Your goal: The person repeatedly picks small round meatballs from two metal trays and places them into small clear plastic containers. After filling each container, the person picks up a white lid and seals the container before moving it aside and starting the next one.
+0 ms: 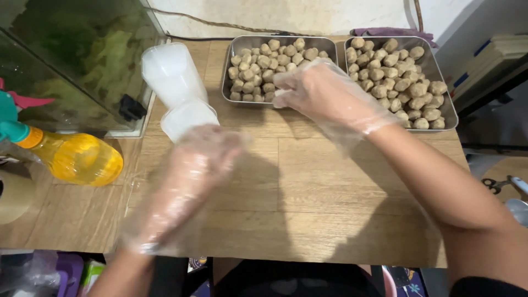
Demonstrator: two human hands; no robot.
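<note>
Both my hands wear thin clear plastic gloves. My left hand (201, 157) grips the lower end of a stack of clear plastic cups (175, 82) that lies tilted over the wooden table (286, 203). My right hand (324, 93) reaches to the near edge of the left steel tray (226, 74), its fingers curled at the brown meatballs (264, 63) there; whether it holds one is hidden by the fingers. A second steel tray (450, 110) to the right is also filled with meatballs (399, 71).
A glass tank (82, 60) with green contents stands at the back left. A yellow-liquid spray bottle (77, 159) lies at the table's left. A purple cloth (385, 32) sits behind the trays. Scissors (498, 184) lie off to the right.
</note>
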